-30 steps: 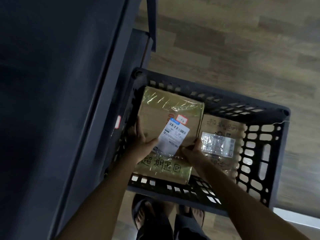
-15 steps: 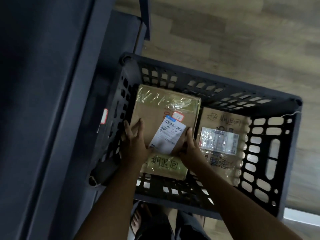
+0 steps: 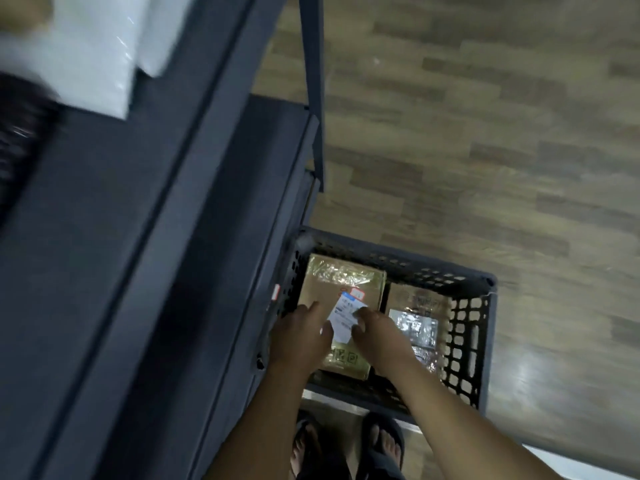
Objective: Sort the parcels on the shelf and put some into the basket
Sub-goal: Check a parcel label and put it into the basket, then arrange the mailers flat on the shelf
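With left hand [image 3: 298, 337] and right hand [image 3: 381, 336] on box [image 3: 332, 285] at basket's [image 3: 415, 268] 9 o'clock, fingers [image 3: 313, 308] apart and gripping nothing, lift straight up, sparing label [image 3: 344, 313] and 3 o'clock parcel [image 3: 415, 301].

Dim, bluish light; motion blur smears the shelf [image 3: 104, 237]; pale glare on the floor [image 3: 530, 375] at right.

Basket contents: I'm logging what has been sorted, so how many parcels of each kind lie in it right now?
Brown cardboard box with a white paper label: 1
Brown cardboard box with a shiny plastic-covered label: 1
Total: 2, side by side in the dark slotted plastic basket.
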Demonstrator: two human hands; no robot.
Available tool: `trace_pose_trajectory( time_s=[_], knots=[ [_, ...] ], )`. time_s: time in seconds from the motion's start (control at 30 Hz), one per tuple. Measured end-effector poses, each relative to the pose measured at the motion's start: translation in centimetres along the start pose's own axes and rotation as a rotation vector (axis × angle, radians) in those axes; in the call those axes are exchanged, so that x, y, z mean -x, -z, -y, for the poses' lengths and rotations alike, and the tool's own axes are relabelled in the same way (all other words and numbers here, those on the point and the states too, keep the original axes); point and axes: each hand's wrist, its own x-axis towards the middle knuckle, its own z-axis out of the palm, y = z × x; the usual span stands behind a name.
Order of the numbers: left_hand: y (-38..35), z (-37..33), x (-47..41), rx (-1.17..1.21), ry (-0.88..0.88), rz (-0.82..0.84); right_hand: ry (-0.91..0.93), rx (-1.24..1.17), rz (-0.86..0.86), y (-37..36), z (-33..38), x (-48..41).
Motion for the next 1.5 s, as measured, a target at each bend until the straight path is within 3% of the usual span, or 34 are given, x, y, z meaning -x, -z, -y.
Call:
trace_pose_trajectory(
  time_s=[0.43, 0.67, 0.9, 1.03, 1.27, 1.37, 1.5],
  knots=[
    [21.9, -7.2, 15.3, 0.088, 0.199, 0.06, 0.154, 0.331, 0.21, 13.9, 13.6, 18.8],
    [30.4, -4.2, 23.3, 0.102, 0.292, -0.087, 0.399, 0.405, 0.103, 18.8, 23.6, 27.6],
    [34.1, 2.3, 31.2, 0.191, 0.526, -0.192, 0.614, 0.454, 0.062, 18.4, 30.8, 34.5],
    [36.3, 5.5, 34.0, 0.398, 0.635, -0.317, 0.688, 0.171, -0.043, 17.6, 34.1, 36.5],
    [41.9, 9.8, 34.9, 0.938, 0.626, -0.604, 0.784, -0.117, -0.288, 17.0, 40.7, 37.7],
    [44.8, 10.6, 34.1, 1.131, 0.581, -0.694, 0.801, -0.113, -0.318, 16.7, 43.1, 36.9],
    [46.8, 11.0, 32.4, 1.398, 0.575, -0.644, 0.813, 0.185, -0.274, 15.7, 45.1, 35.5]
  ],
)
